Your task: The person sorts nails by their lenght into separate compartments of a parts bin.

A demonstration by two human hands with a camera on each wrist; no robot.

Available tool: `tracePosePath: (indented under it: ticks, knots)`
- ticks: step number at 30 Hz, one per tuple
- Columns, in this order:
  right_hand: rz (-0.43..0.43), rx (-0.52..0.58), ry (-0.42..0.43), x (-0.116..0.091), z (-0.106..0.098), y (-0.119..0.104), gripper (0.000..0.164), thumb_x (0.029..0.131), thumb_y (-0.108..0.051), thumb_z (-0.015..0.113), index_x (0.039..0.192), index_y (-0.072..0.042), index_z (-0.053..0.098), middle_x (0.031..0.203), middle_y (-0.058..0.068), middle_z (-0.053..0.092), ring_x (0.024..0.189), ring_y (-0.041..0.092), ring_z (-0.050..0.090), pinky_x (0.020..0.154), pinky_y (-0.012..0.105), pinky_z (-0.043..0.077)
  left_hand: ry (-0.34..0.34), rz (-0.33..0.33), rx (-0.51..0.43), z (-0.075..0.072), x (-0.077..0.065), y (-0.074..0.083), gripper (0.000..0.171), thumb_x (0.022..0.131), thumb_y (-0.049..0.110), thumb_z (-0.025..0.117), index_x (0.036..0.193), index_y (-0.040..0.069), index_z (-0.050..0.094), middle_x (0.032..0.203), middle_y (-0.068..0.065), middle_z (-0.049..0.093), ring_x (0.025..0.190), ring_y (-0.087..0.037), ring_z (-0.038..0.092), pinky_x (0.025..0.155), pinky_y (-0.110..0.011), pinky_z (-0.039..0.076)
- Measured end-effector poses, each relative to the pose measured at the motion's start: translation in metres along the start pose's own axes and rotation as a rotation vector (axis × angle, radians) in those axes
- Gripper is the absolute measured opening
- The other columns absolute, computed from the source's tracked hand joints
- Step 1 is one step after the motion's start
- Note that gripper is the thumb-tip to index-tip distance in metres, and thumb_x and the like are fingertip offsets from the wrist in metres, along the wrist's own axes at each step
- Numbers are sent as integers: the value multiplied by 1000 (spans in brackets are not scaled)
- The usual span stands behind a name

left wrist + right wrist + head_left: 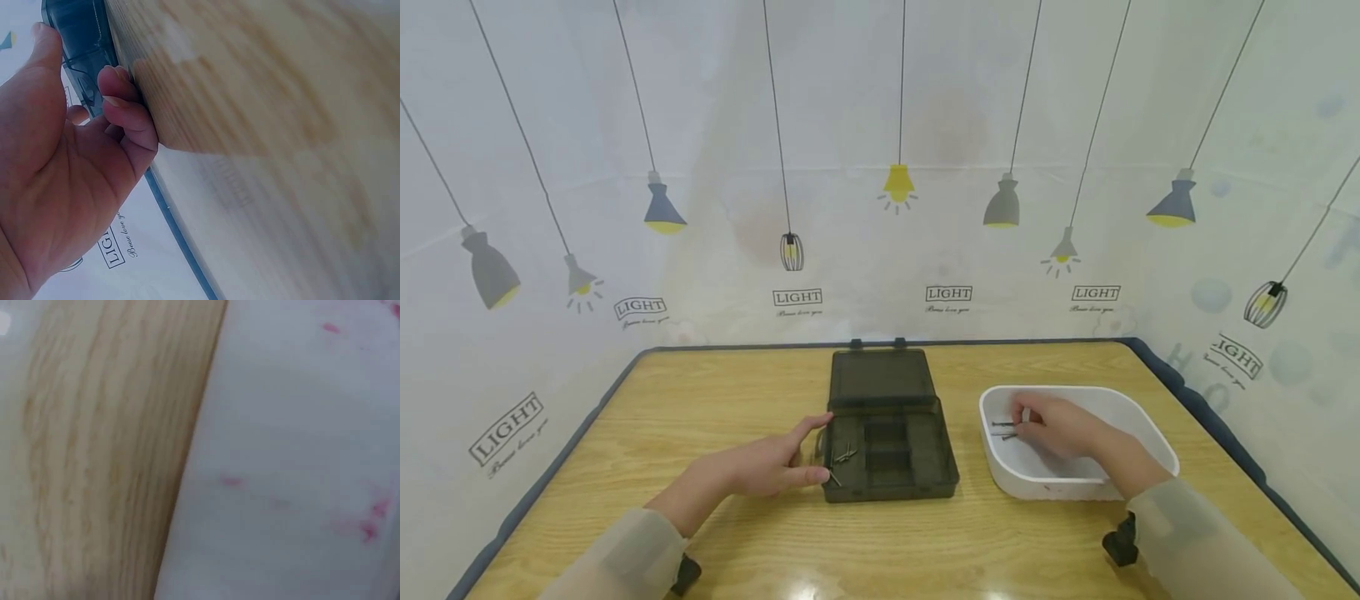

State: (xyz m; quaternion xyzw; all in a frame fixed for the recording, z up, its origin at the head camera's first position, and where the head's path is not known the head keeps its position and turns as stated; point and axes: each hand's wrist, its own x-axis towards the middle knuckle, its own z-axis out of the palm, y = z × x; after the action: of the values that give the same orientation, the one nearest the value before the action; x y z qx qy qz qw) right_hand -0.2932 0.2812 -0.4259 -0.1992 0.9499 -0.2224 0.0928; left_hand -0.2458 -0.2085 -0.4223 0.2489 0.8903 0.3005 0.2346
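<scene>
A dark translucent organizer box (934,454) lies on the table with its lid raised back. Several small screws (846,454) lie in its left compartment. At the box's left side is my left hand (763,462), its index finger and thumb spread along that edge; the left wrist view shows this hand (75,150) with its other fingers loosely bent beside the box (81,31). My right hand (1060,425) reaches into a white plastic bin (1078,490), fingers bent and blurred by several screws (1002,425). Whether it pinches one is hidden.
A wood-grain table (715,383) carries both containers, the bin to the right of the box. Behind it hangs a light cloth (850,108) printed with lamps. Pink stains mark the bin's outer wall (281,425) in the right wrist view.
</scene>
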Motion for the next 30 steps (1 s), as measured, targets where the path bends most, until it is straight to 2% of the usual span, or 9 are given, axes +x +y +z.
tracePosePath:
  ticks: [5, 9, 11, 16, 19, 22, 26, 30]
  knots:
    - [-16, 43, 37, -4, -4, -6, 8, 107, -13, 71, 104, -16, 65, 97, 0, 64, 89, 16, 57, 79, 33, 47, 2, -1, 11, 1, 1, -1, 94, 109, 55, 64, 178, 27, 6, 79, -2, 60, 66, -14, 52, 69, -34, 46]
    - [34, 79, 64, -7, -5, -12, 5, 109, -16, 69, 106, -13, 66, 104, 2, 67, 94, 17, 58, 82, 32, 50, 0, 2, 8, 1, 1, -1, 95, 109, 56, 64, 178, 27, 6, 77, 0, 59, 63, -13, 50, 68, -33, 46]
    - [62, 115, 77, -8, -6, -15, 6, 110, -17, 68, 113, -11, 68, 107, 4, 68, 95, 19, 59, 82, 32, 51, -1, 5, 2, 1, 1, -1, 95, 110, 55, 64, 178, 27, 6, 77, 0, 58, 63, -13, 49, 68, -33, 46]
    - [88, 227, 88, -12, -7, -22, 27, 113, -23, 64, 136, -9, 69, 118, 9, 72, 100, 24, 63, 81, 32, 56, 1, 5, -3, 1, 0, -1, 94, 110, 53, 64, 178, 27, 5, 78, 0, 57, 64, -14, 49, 68, -34, 45]
    - [86, 312, 87, -13, -7, -28, 32, 114, -25, 63, 140, -8, 68, 128, 14, 73, 105, 27, 64, 80, 32, 57, 1, 4, -2, 2, 1, -1, 94, 110, 53, 64, 178, 27, 5, 77, 0, 57, 64, -14, 49, 68, -33, 45]
    - [78, 388, 96, -13, -8, -36, 31, 113, -25, 64, 138, -6, 67, 129, 16, 73, 97, 28, 66, 76, 33, 57, 1, 5, 1, 2, 1, -1, 94, 110, 54, 64, 178, 27, 5, 77, 0, 57, 64, -14, 49, 68, -33, 45]
    - [72, 452, 106, -10, -9, -49, 30, 112, -27, 67, 133, -5, 66, 123, 16, 76, 78, 23, 64, 69, 35, 58, 4, 4, 6, 2, 1, -2, 94, 110, 54, 64, 178, 27, 6, 78, 0, 58, 66, -14, 49, 68, -33, 45]
    - [65, 532, 99, -7, -10, -59, 33, 110, -28, 70, 131, -3, 66, 119, 15, 78, 70, 19, 63, 64, 34, 58, 4, 1, 6, 2, 1, -3, 94, 110, 55, 64, 178, 27, 6, 79, -1, 57, 67, -14, 50, 69, -34, 45]
